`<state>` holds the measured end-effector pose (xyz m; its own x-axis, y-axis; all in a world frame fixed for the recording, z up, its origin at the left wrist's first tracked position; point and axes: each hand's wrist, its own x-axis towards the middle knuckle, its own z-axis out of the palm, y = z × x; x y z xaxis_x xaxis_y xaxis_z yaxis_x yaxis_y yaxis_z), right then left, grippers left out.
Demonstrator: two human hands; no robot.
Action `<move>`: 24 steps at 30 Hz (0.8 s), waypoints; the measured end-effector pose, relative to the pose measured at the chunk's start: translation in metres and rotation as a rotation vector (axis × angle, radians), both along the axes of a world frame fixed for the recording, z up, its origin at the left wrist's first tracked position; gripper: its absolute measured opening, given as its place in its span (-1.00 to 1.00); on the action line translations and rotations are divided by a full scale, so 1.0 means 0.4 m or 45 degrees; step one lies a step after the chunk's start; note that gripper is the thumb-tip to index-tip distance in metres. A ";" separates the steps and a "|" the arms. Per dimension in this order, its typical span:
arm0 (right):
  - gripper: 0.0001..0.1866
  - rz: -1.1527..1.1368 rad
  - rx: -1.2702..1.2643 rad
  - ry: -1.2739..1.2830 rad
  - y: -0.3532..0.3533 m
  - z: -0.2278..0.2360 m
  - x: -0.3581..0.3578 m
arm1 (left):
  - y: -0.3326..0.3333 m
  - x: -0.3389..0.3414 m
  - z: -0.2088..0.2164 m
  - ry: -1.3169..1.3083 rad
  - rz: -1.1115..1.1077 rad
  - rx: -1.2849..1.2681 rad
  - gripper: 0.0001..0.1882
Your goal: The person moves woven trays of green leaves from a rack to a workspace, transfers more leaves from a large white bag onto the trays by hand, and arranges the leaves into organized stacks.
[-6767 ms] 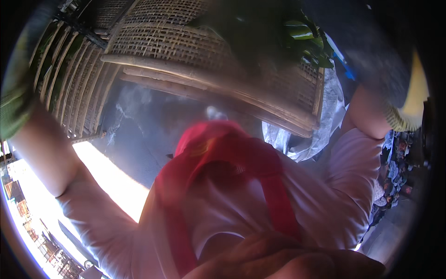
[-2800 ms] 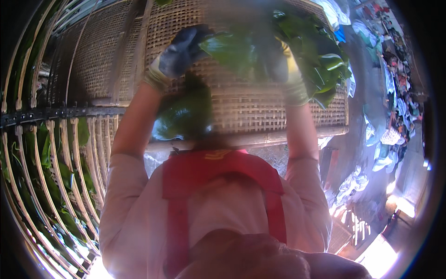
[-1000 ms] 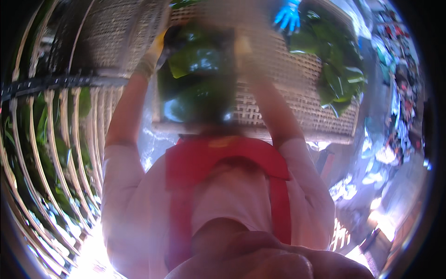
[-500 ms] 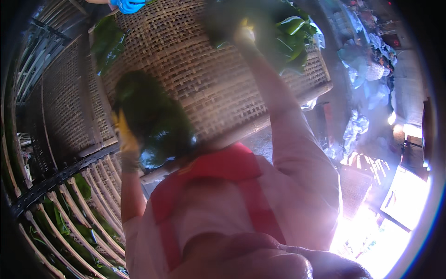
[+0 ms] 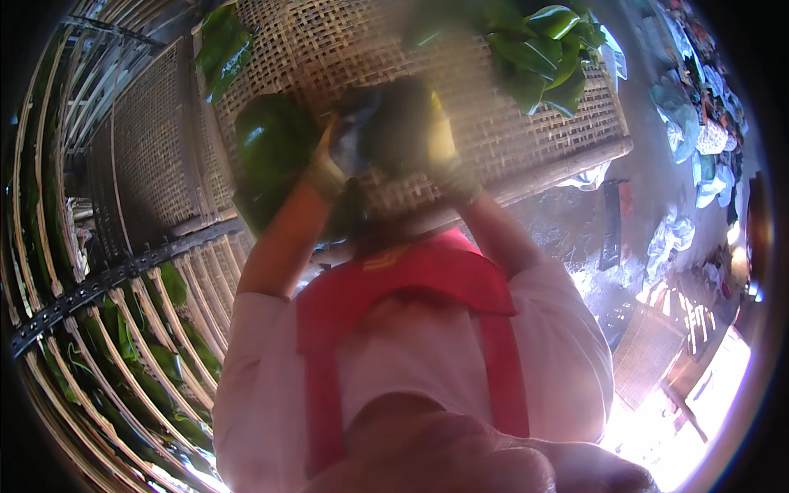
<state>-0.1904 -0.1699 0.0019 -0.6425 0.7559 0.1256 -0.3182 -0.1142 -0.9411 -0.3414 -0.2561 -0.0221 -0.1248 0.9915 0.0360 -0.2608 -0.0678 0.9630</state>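
the flat woven bamboo tray (image 5: 526, 131) lies tilted, its long edge dropping toward the left. on its left sits a large green leaf (image 5: 275, 152), gripped by the gloved left hand (image 5: 341, 156); the gloved right hand (image 5: 431, 144) presses the tray's middle, grip unclear; more green leaves (image 5: 542, 57) top right.

You get harsh glare bottom right, blurred gloved hands (image 5: 394, 135) in shade, and strong fisheye bending at edges.
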 end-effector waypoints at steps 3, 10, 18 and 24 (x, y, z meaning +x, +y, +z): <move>-0.42 0.021 0.334 -0.407 -0.044 0.028 0.097 | -0.076 -0.027 -0.022 -0.471 0.132 -0.104 -0.45; -0.22 0.609 -0.071 -0.109 0.057 0.224 0.115 | -0.204 -0.037 0.155 -0.682 -0.016 -0.161 -0.46; -0.59 0.231 1.281 -0.279 0.076 0.244 0.005 | -0.311 -0.086 0.195 -0.140 0.255 -0.288 -0.46; -0.57 -0.054 1.683 -0.082 0.010 0.216 -0.084 | -0.380 -0.072 0.044 -0.437 0.424 -0.109 -0.52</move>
